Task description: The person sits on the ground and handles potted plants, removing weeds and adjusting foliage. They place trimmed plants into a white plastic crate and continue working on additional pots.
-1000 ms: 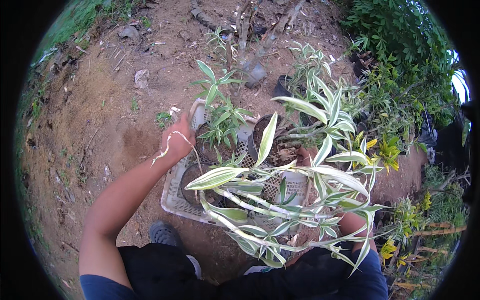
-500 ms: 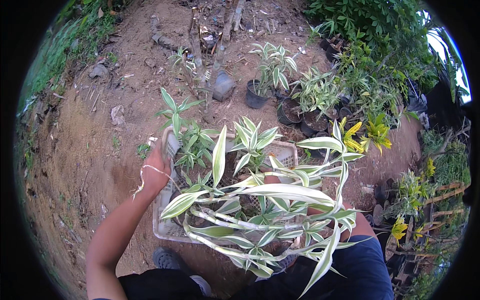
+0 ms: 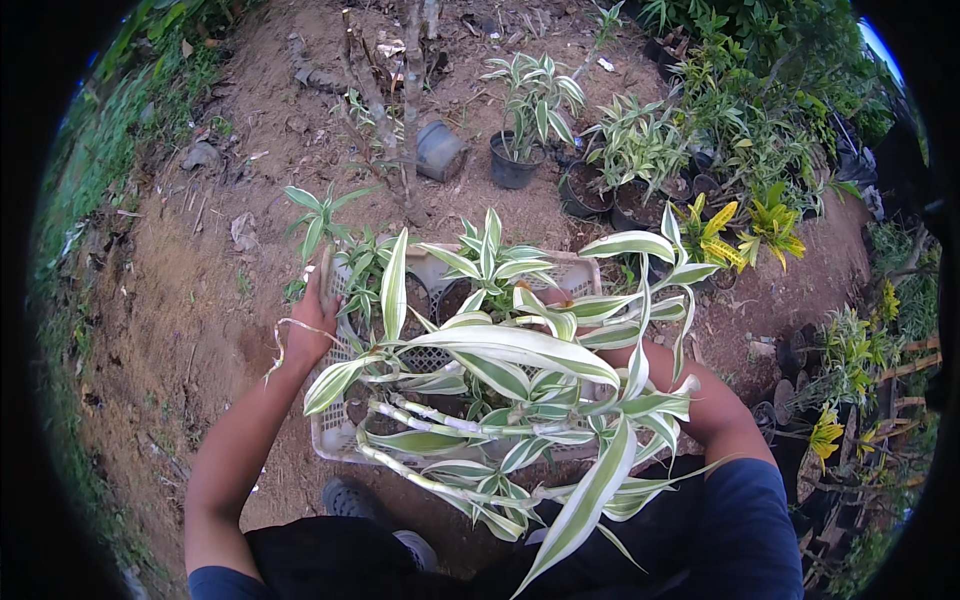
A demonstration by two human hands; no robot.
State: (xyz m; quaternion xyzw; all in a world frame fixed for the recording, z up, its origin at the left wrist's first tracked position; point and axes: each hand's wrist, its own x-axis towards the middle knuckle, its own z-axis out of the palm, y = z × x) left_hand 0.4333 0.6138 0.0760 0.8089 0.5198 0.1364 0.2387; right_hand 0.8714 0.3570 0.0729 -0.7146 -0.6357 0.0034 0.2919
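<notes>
The white plastic crate, a slotted basket packed with small potted plants, sits in the centre of the frame, carried above bare brown soil. The left hand is wrapped around the crate's left rim, a strip of pale string trailing from it. The right hand is hidden under the leaves at the crate's right side, so I cannot tell how it grips; only the right forearm shows, reaching in from the lower right. The step in hand looks like carrying the crate across the yard; setting it down would call for level ground and an even lowering, so the pots stay upright. The striped green-and-white leaves spill long and arching over the near edge. A row of black nursery pots stands in the upper centre, with yellow-leaved shrubs at upper right.
</notes>
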